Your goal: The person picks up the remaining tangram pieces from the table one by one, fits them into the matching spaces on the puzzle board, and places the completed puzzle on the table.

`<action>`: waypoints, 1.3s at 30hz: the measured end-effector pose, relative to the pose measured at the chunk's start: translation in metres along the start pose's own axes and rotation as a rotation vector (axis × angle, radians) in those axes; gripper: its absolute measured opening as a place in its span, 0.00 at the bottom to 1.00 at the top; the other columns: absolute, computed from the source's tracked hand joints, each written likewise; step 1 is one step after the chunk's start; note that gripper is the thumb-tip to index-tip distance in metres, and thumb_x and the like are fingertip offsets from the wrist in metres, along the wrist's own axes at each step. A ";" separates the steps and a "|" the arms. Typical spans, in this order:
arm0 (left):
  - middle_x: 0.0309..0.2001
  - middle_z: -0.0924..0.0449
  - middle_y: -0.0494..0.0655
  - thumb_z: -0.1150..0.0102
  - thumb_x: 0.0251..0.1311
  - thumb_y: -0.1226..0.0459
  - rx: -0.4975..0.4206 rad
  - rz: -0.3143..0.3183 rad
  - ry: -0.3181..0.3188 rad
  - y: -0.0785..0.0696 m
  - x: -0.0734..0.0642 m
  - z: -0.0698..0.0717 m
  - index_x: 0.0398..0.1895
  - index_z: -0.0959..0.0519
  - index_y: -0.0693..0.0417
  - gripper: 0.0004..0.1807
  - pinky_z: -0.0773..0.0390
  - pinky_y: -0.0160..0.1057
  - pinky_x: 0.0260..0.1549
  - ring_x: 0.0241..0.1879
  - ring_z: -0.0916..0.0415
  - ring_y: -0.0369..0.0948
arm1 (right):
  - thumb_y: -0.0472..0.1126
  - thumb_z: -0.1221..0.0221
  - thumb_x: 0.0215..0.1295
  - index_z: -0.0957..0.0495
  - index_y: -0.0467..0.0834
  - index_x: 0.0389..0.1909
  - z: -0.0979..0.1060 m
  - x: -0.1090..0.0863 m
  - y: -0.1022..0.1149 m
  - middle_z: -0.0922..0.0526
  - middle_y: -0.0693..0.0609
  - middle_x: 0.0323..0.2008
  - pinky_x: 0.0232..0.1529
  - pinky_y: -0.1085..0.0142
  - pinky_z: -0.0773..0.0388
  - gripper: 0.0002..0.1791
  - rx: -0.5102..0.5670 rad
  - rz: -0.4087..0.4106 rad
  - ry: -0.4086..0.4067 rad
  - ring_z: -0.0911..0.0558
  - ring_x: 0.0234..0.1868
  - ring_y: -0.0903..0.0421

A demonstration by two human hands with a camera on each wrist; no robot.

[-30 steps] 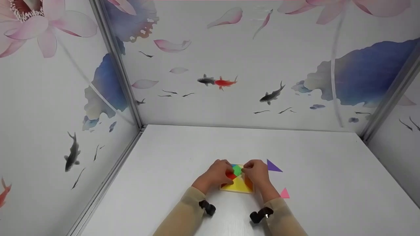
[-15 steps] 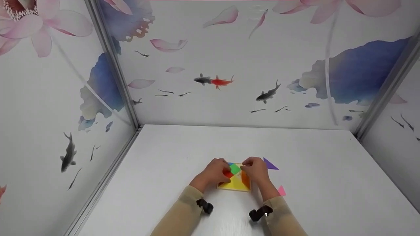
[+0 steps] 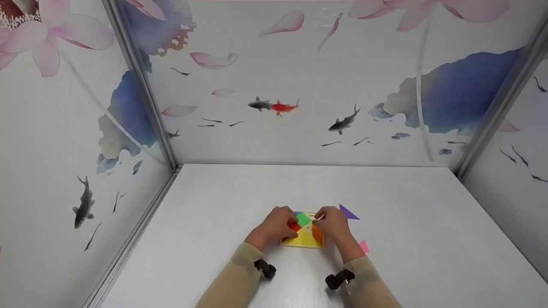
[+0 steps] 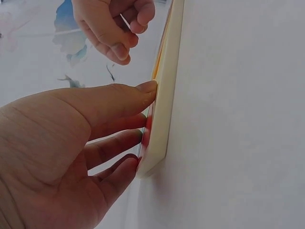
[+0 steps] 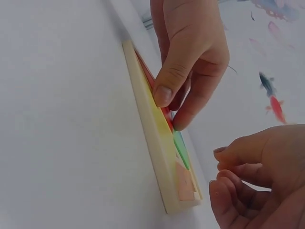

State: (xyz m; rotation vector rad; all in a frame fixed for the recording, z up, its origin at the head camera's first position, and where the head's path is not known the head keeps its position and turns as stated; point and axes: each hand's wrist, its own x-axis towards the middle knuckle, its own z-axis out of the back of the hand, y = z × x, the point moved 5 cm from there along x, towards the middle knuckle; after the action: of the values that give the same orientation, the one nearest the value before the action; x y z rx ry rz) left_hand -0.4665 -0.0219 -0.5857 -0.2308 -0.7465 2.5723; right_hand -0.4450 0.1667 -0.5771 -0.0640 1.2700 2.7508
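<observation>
A shallow wooden tangram tray (image 3: 302, 247) lies between the hands. In it are a yellow triangle (image 3: 306, 239), a green square (image 3: 303, 219), an orange piece (image 3: 317, 234), a red piece (image 3: 293, 226) and a bit of blue (image 3: 296, 212). My left hand (image 3: 277, 224) rests its fingertips on the pieces at the tray's left side, thumb on the yellow one. Over the right part of the tray, my right hand (image 3: 335, 223) hangs with loosely bent fingers. The right wrist view shows nothing between its thumb (image 5: 231, 155) and fingers. Pale wood shows beside the green square.
Loose on the white table (image 3: 231, 192) are a purple triangle (image 3: 348, 212), beyond the right hand, and a pink triangle (image 3: 364, 247) beside the right wrist. Printed panels with fish and petals (image 3: 274, 141) enclose the table at the back and sides.
The whole head view has shifted slightly, so the scene sits further left. Both hands keep nearly the same place at the tray, and the pieces look unchanged.
</observation>
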 end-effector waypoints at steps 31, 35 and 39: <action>0.58 0.21 0.44 0.25 0.62 0.57 0.024 0.014 0.007 0.000 -0.002 0.000 0.55 0.11 0.51 0.19 0.23 0.44 0.63 0.56 0.31 0.43 | 0.36 0.25 0.60 0.22 0.38 0.44 0.072 -0.019 -0.060 0.19 0.42 0.37 0.33 0.62 0.20 0.17 -0.189 -0.244 0.236 0.20 0.34 0.48; 0.58 0.21 0.44 0.25 0.62 0.57 0.008 0.026 0.006 -0.001 -0.001 -0.001 0.56 0.11 0.50 0.20 0.23 0.44 0.64 0.57 0.31 0.43 | 0.33 0.25 0.57 0.22 0.38 0.45 0.070 -0.020 -0.061 0.19 0.43 0.37 0.35 0.61 0.21 0.18 -0.184 -0.259 0.245 0.21 0.37 0.47; 0.58 0.22 0.44 0.25 0.63 0.57 0.004 0.030 0.008 -0.003 -0.002 -0.001 0.55 0.11 0.49 0.18 0.23 0.44 0.64 0.57 0.31 0.43 | 0.32 0.25 0.55 0.22 0.38 0.42 0.069 -0.018 -0.056 0.19 0.44 0.35 0.34 0.61 0.23 0.17 -0.258 -0.174 0.233 0.21 0.36 0.48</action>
State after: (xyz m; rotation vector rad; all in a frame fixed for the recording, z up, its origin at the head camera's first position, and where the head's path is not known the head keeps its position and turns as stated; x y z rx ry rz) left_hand -0.4636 -0.0197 -0.5852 -0.2527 -0.7403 2.5989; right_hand -0.4202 0.2541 -0.5730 -0.5041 0.8927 2.7958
